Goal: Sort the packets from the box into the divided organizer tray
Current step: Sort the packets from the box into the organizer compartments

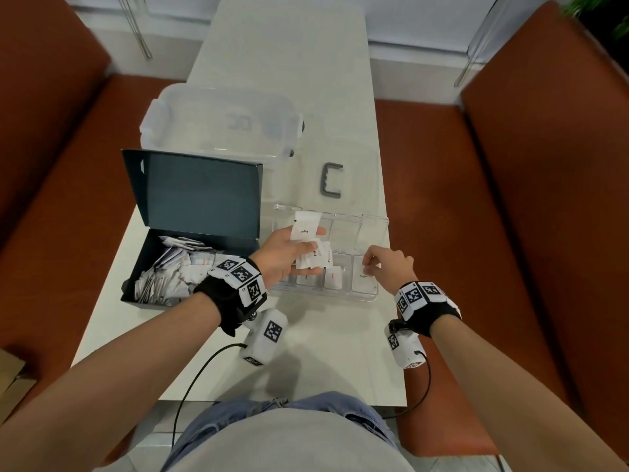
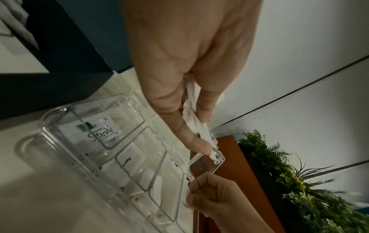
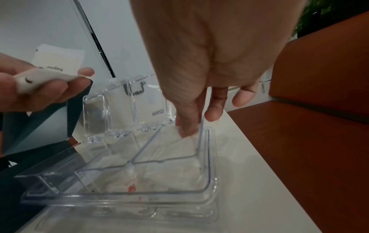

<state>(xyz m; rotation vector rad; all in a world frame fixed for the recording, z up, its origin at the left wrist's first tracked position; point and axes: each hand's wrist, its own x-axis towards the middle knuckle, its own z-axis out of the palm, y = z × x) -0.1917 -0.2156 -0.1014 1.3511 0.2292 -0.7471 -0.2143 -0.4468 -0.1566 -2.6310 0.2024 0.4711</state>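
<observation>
White, perhaps paper, "Sugar"-printed packets (image 1: 305,226)

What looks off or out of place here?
Nothing spilled or damaged. One oddity: a dark grey C-shaped plastic clip lies loose on the white table beyond the clear divided organizer tray, apparently detached from something.

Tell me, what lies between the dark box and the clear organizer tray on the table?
In the head view, the left hand with its white packets hangs over that gap, reaching across the organizer tray beside the dark box. Below it only bare table shows.
</observation>
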